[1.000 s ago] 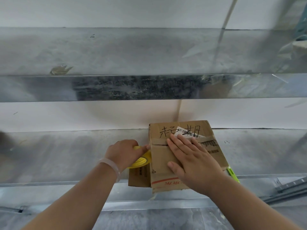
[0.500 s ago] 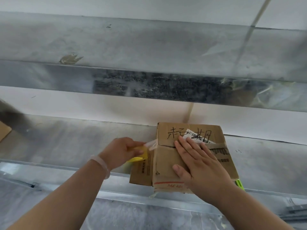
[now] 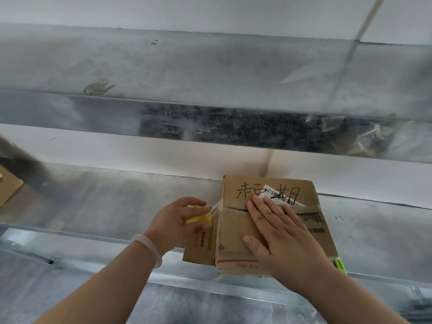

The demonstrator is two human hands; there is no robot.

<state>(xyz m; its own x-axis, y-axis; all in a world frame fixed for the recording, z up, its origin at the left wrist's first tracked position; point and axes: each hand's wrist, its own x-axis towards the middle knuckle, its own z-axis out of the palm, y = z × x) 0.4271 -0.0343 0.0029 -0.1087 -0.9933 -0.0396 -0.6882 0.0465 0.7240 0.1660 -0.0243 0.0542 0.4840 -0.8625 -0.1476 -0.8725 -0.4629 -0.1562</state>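
At the far left edge of the lower metal shelf [image 3: 105,202], a corner of brown cardboard [image 3: 9,185] pokes into view, well apart from the work. Further right, the left hand [image 3: 173,223], with a pale bracelet [image 3: 149,250] on its wrist, curls its fingers and thumb round a yellow tape roll [image 3: 198,219] and holds it just beside the left wall of the cardboard box [image 3: 236,228]. A strip of clear tape [image 3: 215,208] runs taut from the roll up to the box's upper left edge, at the seam between the two top flaps. Below the roll, a loose side flap [image 3: 201,246] with printed characters stands out from the box's left face. The box itself sits on the lower shelf at its front edge, its near end jutting slightly past the lip. The right hand [image 3: 280,237] lies flat on the box's top, fingers straight and close together. Its palm presses the near flap while the fingertips reach over the seam onto the far flap. Around the fingertips are black handwritten characters [image 3: 245,191] and a white barcode label [image 3: 278,195]. At the box's near right corner a green object [image 3: 340,265] peeks out; what it is cannot be told. Above everything runs the upper metal shelf [image 3: 210,78], against a white wall [image 3: 210,12].
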